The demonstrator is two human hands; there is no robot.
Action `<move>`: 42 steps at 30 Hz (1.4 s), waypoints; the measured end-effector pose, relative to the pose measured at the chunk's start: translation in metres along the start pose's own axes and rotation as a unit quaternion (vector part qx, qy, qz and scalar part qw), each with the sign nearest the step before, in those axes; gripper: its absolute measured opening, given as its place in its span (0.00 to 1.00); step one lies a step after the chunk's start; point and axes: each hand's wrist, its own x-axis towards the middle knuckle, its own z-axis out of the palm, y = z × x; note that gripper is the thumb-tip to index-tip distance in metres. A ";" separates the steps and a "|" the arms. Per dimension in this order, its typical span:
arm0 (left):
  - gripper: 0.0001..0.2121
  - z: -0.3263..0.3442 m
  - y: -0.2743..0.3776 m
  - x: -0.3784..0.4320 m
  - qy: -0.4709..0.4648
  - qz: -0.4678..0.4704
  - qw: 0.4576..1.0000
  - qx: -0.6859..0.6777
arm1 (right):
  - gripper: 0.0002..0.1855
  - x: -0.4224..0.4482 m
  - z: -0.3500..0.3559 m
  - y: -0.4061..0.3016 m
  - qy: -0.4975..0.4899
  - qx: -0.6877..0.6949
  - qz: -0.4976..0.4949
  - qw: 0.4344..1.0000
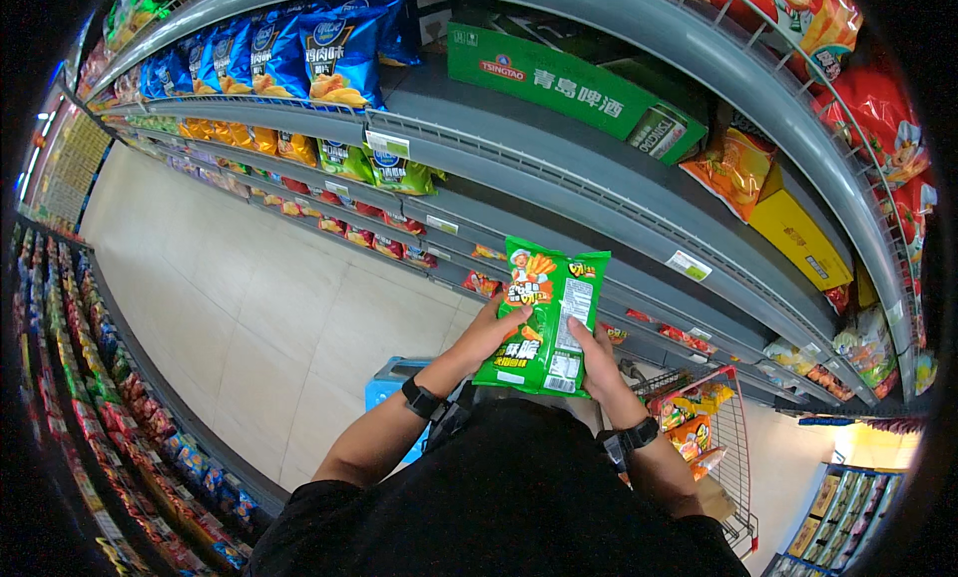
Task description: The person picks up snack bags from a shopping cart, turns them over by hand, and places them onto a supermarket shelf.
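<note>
A green snack bag [550, 277] is held upright between both hands, its back with printed panels and a barcode turned towards me. My left hand [490, 334] grips the bag's left edge, thumb over the front. My right hand [601, 358] grips the opposite edge, its thumb beside the white text panel. The fingers behind the bag are hidden. Dark bands circle both wrists. Beyond the bag run grey metal shelves, with blue chip bags [337, 57] standing in a row on an upper one. Orange and green chip bags [402, 174] stand one level lower.
A shopping cart [737, 427] with snack bags stands at my right. Something blue [385, 378] is by my left forearm. A green beer carton [569, 86] and a yellow box [801, 232] lie on the shelves. Another stocked shelf [142, 397] curves along the far left, across the tiled floor [262, 307].
</note>
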 end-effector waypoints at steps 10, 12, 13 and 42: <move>0.23 -0.013 0.000 -0.008 -0.011 0.154 0.969 0.191 | 0.34 0.021 0.007 0.011 0.004 -0.279 -0.223 0.934; 0.26 -0.007 0.007 -0.014 0.036 0.195 0.961 0.193 | 0.42 0.024 0.010 0.014 -0.084 -0.276 -0.231 0.929; 0.30 -0.008 0.010 -0.015 0.081 0.231 0.950 0.194 | 0.44 0.017 0.023 0.006 -0.122 -0.255 -0.206 0.937; 0.32 -0.056 0.270 0.011 0.037 0.511 0.783 0.354 | 0.26 0.092 0.195 -0.178 -0.167 -0.317 -0.500 0.788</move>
